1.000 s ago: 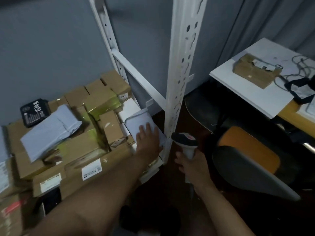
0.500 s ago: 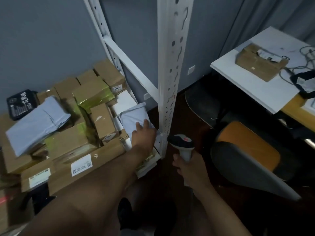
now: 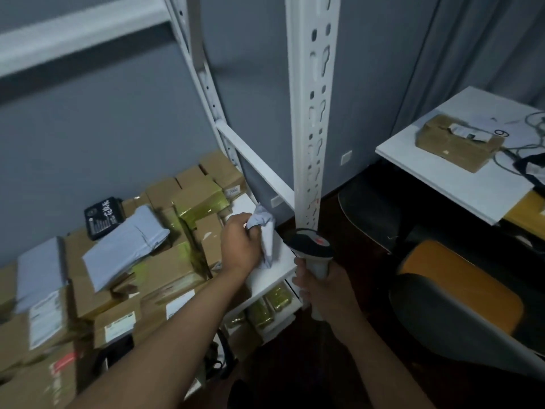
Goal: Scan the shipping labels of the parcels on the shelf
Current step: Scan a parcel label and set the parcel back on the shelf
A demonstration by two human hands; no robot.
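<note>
We note a white shelf (image 3: 274,270) crowded with cardboard boxes (image 3: 174,270), grey mailers (image 3: 124,246), one black packet (image 3: 101,216).

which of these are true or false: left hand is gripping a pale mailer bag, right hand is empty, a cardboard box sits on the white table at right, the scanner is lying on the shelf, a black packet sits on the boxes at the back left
1. The left hand has its grip on a pale mailer bag. True.
2. The right hand is empty. False: it holds the scanner by its handle.
3. A cardboard box sits on the white table at right. True.
4. The scanner lies on the shelf. False: it is held upright beside the shelf's front post.
5. A black packet sits on the boxes at the back left. True.
</note>
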